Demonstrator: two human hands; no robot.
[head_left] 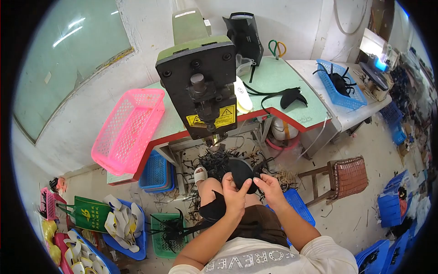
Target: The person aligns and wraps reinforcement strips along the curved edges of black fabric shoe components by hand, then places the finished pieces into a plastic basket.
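My left hand (236, 191) pinches the lower left edge of a rounded black fabric piece (240, 171), thumb on top. Close beside it, my right hand (269, 186) has thumb and fingers pressed together at the right edge of the same piece. Both hands are over my lap, below the head of a green and black machine (196, 86). Another black piece (213, 208) with straps lies on my thigh, left of my left hand. Just behind the held piece is a heap of black strips (212, 163).
A pink basket (127, 130) sits on the green table (305, 109), along with a black strapped piece (292, 97). Right of me stands a brown stool (350, 178). A green basket (157, 246) and a blue basket (299, 206) flank my legs.
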